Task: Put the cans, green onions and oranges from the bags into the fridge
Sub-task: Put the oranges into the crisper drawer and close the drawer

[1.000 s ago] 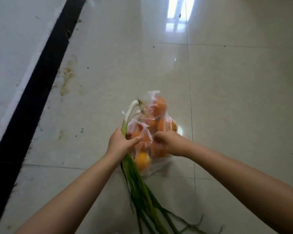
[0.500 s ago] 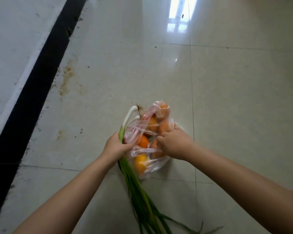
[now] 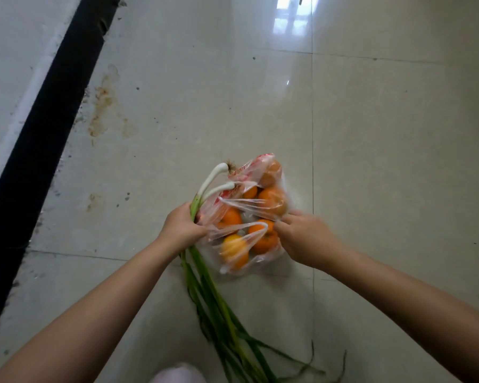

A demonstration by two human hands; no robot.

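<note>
Setting: glossy pale tiled floor [image 3: 385, 161], a black strip [image 3: 53, 114] running diagonally along its left edge with a lighter surface beyond; rust-coloured stains on the tile beside the strip. No fridge and no cans in view.

Item 1: thin clear plastic bag [image 3: 260, 261] with red print near its far end, held just above the floor or resting on it; which of the two cannot be told. Contents: several oranges [image 3: 271, 200], bunched together.

Item 2: green onions [image 3: 213, 294], white root ends pointing away from the person and lying just beside the bag, long leaves trailing back toward the bottom edge of the view.

Left hand [image 3: 181, 229]: fingers closed around the onion stalks, apparently pinching the near side of the bag as well.

Right hand [image 3: 306, 240]: fingers curled shut at the bag's right edge, where two stretched handle loops meet them.

Risks, as judged:
- The film is thin and taut over heavy fruit; a hard pull could tear it and send oranges rolling across the slick tile.
- One hand carries two loads, so the onions may slip or snap at the bend.
- Trailing leaves could drag or be stepped on.
</note>
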